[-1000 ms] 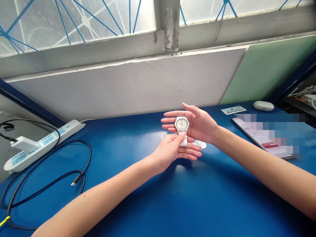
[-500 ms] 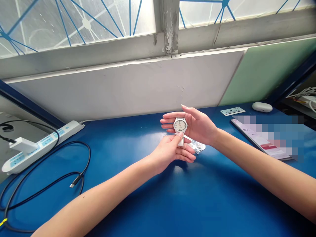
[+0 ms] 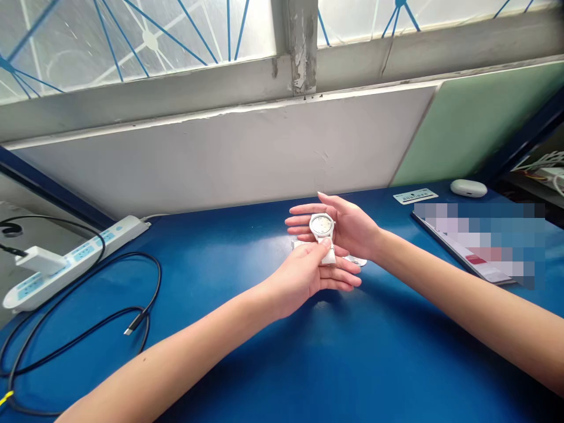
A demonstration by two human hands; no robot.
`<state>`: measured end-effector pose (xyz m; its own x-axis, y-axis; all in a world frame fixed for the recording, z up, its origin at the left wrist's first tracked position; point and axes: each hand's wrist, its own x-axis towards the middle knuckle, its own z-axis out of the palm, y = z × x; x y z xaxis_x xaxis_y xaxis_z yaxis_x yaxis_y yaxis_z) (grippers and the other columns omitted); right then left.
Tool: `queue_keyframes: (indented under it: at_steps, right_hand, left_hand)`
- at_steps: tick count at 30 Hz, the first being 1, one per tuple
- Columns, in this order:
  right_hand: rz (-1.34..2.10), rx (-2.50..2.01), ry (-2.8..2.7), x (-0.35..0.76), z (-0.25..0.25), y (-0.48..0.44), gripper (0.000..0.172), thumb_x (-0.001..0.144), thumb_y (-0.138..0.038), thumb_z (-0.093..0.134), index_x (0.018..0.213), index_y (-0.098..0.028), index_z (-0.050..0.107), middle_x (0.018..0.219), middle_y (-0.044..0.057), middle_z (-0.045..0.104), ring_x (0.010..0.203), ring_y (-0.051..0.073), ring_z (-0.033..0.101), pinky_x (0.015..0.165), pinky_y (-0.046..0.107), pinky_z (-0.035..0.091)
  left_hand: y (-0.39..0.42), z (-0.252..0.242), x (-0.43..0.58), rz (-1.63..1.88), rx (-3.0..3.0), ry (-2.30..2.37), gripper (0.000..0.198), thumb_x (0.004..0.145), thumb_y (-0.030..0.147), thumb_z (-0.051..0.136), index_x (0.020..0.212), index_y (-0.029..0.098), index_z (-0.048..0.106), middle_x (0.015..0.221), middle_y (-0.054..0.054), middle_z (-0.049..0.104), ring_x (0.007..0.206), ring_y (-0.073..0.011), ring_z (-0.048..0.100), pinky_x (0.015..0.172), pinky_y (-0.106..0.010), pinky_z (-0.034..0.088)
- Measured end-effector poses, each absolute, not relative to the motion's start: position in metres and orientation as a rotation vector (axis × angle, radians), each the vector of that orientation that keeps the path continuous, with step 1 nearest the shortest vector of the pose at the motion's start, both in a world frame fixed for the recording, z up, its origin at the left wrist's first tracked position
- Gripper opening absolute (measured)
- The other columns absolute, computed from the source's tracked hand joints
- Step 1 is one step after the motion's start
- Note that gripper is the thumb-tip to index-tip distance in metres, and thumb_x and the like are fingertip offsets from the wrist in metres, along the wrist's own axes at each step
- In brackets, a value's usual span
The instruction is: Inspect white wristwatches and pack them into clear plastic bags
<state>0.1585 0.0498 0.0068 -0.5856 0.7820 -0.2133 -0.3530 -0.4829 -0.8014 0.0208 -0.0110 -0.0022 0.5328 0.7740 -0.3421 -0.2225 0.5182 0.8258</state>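
A white wristwatch [image 3: 321, 225] with a pale round dial is held above the desk, near its middle. My left hand [image 3: 299, 273] pinches the white strap just below the dial, thumb on top, its other fingers stretched out underneath. Behind the watch, my right hand [image 3: 352, 226] is open with the palm up and the fingers extended to the left. The back of the watch is against or close over those fingers; whether it rests on them I cannot tell. A small pale item [image 3: 359, 260] lies on the desk behind the hands, mostly hidden by them.
On the blue desk [image 3: 247, 364], a white power strip [image 3: 88, 255] with a plugged-in charger and a looping black cable [image 3: 161, 276] lie left. To the right are a partly blurred phone-like device [image 3: 458, 249], a white card [image 3: 415, 195] and a white earbud case [image 3: 468, 188].
My left hand has shifted slightly to the right, with the strap end swinging that way. The watch dial is tilted a little differently. My right hand has moved slightly left.
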Motion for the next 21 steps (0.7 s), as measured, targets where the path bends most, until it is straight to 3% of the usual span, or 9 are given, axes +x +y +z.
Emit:
queue_keyframes:
  at_steps: [5,15,21]
  right_hand:
    - [2.123,-0.715,-0.983,0.16,0.007,0.05,0.048,0.099,-0.047,0.041,0.11,-0.011,0.07,0.112,0.015,0.076,0.1,0.025,0.072,0.099,0.041,0.052]
    - [1.971,-0.602,-1.203,0.167,0.017,0.05,0.042,0.097,-0.046,0.046,0.102,-0.017,0.075,0.113,0.01,0.076,0.106,0.025,0.07,0.102,0.042,0.05]
    - [1.555,-0.76,-1.52,0.167,0.012,0.052,0.028,0.093,-0.04,0.058,0.105,-0.02,0.074,0.106,0.009,0.077,0.103,0.026,0.07,0.089,0.04,0.056]
  left_hand:
    - [-0.01,-0.007,0.02,0.674,0.866,0.743,0.035,0.099,0.044,0.054,0.095,0.011,0.063,0.094,-0.014,0.074,0.085,-0.0219,0.074,0.081,-0.034,0.056]
    - [-0.003,-0.009,0.018,0.735,0.975,0.864,0.049,0.091,0.06,0.06,0.092,0.011,0.062,0.075,-0.008,0.072,0.066,-0.0175,0.072,0.068,-0.029,0.057]
    - [-0.003,-0.01,0.015,0.853,1.24,0.999,0.036,0.099,0.048,0.052,0.093,0.013,0.06,0.082,-0.008,0.072,0.074,-0.0189,0.073,0.073,-0.03,0.057]
